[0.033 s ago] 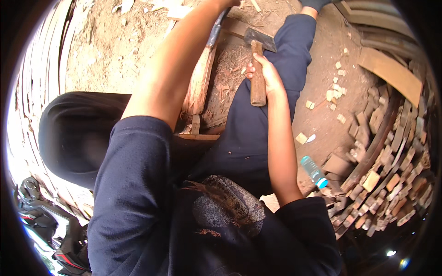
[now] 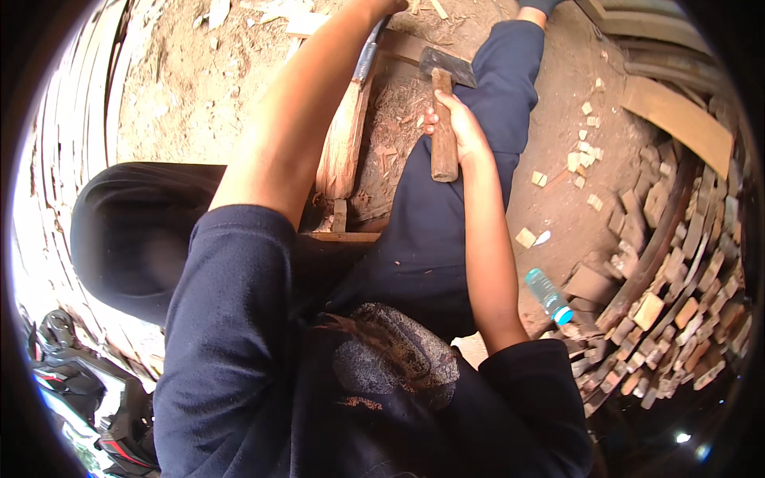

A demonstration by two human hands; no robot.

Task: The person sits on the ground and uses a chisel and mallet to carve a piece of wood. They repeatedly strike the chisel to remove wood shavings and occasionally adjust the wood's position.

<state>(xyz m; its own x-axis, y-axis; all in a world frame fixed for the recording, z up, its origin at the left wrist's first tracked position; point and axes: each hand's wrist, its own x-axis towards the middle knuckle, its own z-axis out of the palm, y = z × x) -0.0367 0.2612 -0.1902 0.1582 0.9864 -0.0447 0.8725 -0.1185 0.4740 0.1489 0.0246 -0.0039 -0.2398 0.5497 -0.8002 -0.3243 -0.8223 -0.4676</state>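
Note:
My right hand (image 2: 464, 134) is wrapped around the wooden handle (image 2: 444, 155) of a hammer, whose dark, blocky metal head (image 2: 446, 65) points away from me above my right trouser leg. My left arm reaches forward across the view, and my left hand (image 2: 386, 6) is largely cut off by the top edge, its fingers hidden. Just below that hand, a long metal tool resembling a chisel (image 2: 366, 60) slants down with its bright end against a pale, rough-hewn piece of wood (image 2: 341, 153). Whether the left hand grips this tool does not show.
Beneath the hewn wood lie a small wooden block (image 2: 340, 215) and a plank edge (image 2: 344, 237). Small wood offcuts (image 2: 586, 155) litter the dirt floor on the right. Beyond them are a blue-capped plastic bottle (image 2: 548, 295), stacked wood pieces (image 2: 665, 338) and a curved board (image 2: 677, 119).

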